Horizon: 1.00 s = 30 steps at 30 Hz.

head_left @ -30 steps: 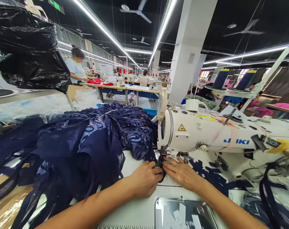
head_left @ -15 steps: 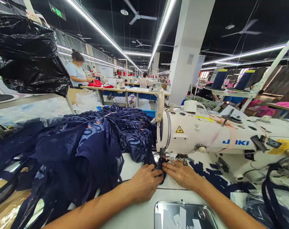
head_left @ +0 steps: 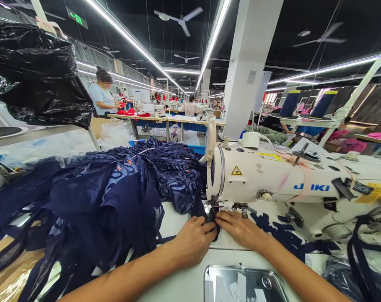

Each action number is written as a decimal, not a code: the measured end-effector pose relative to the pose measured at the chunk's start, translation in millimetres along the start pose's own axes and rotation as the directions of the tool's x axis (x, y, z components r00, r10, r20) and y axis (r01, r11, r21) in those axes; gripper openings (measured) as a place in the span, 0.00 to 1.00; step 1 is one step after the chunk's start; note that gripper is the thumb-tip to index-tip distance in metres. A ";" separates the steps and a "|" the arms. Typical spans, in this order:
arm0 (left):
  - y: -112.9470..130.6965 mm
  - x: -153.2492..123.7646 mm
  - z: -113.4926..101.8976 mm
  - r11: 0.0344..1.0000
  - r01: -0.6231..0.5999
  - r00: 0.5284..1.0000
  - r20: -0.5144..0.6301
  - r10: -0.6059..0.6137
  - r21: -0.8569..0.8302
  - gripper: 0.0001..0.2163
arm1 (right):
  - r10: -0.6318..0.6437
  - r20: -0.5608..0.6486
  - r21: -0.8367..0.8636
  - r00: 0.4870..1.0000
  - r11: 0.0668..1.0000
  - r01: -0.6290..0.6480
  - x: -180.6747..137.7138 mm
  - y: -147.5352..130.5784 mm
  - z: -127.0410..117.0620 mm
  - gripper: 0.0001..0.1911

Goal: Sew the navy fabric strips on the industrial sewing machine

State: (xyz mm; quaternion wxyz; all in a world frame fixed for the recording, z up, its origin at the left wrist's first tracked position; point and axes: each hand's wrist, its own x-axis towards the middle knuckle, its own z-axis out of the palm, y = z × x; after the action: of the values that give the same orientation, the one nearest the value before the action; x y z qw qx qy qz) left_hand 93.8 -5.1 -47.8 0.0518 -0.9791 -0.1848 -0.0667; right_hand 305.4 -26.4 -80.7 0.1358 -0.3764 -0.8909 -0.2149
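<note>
A white Juki sewing machine stands on the table in front of me. Under its needle lies a narrow navy fabric piece. My left hand rests on the table left of the needle, fingers pressed together on that piece. My right hand lies on the right side, fingertips pinching the same piece close to the presser foot. A big heap of navy lace garments spreads from the needle away to the left.
A metal tray with paper slips sits at the table's near edge. Dark straps and a plastic bag lie at right. A black plastic bag hangs at upper left. Other people work at far tables.
Both hands stay at the needle and have barely shifted. My view has tipped slightly upward.
</note>
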 end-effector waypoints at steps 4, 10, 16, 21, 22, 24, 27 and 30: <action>2.3 2.4 2.1 1.000 0.016 1.000 -0.001 -0.016 0.014 0.13 | 0.001 0.003 0.019 1.000 1.000 -0.001 -1.9 2.8 1.1 0.19; 6.2 6.7 2.4 0.998 0.039 0.999 0.013 -0.039 0.042 0.12 | -0.002 0.036 0.033 0.999 0.999 0.001 -1.5 6.5 -4.6 0.20; 7.9 10.4 2.9 0.998 0.055 0.998 0.027 -0.056 0.030 0.12 | 0.024 0.040 0.061 0.999 0.998 -0.026 -3.2 8.7 -1.3 0.22; 8.1 12.5 6.5 0.997 0.074 0.997 0.016 -0.074 0.016 0.13 | 0.038 0.068 0.051 0.997 0.998 -0.041 -3.8 8.7 0.7 0.22; 7.9 12.8 7.6 0.997 0.076 0.997 0.013 -0.076 0.014 0.13 | 0.037 0.077 0.040 0.996 0.998 -0.041 -3.9 8.6 0.3 0.22; 7.4 13.2 9.5 0.997 0.079 0.997 0.009 -0.079 0.012 0.13 | 0.037 0.091 0.018 0.995 0.999 -0.039 -3.9 8.4 -0.8 0.23; 6.9 14.4 11.2 0.996 0.093 0.996 0.006 -0.093 0.008 0.13 | 0.041 0.086 0.000 0.995 0.999 -0.041 -3.8 8.6 -2.3 0.23; 6.9 16.2 12.0 0.995 0.101 0.995 0.008 -0.101 0.010 0.13 | 0.046 0.067 0.006 0.997 0.999 -0.047 -2.9 9.0 -2.8 0.23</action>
State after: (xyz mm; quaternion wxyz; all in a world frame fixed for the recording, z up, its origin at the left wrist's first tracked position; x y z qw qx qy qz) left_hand 112.6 -4.1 -57.7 0.0524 -0.9686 -0.2347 -0.0639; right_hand 314.1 -23.9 -77.0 0.1124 -0.4035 -0.8867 -0.1956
